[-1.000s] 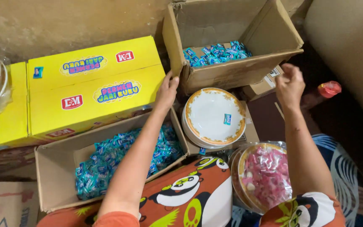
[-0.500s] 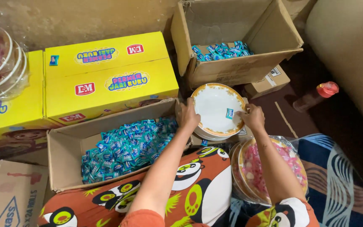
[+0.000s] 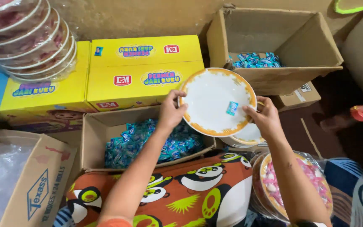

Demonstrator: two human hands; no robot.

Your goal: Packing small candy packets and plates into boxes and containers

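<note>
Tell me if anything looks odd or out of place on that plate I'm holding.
One thing: a small blue sticker sits on the eating surface of the white plate held between your left hand and right hand. Otherwise the plate looks whole and clean.

White plate [image 3: 213, 98] with orange-gold scalloped rim, small blue sticker [image 3: 232, 108]; yellow boxes [image 3: 145, 71] beyond; blue-wrapped candy [image 3: 148, 141] below.

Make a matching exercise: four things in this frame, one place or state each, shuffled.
Things:
1. white plate with orange rim
2. blue-wrapped candies
3. yellow boxes
4. wrapped plate of pink sweets

Places or states:
A. stacked against the back wall
B. held by left hand and right hand
C. bottom right, beside the right forearm
D. filling an open cardboard box

Pairs: 1-B, 2-D, 3-A, 4-C
</note>
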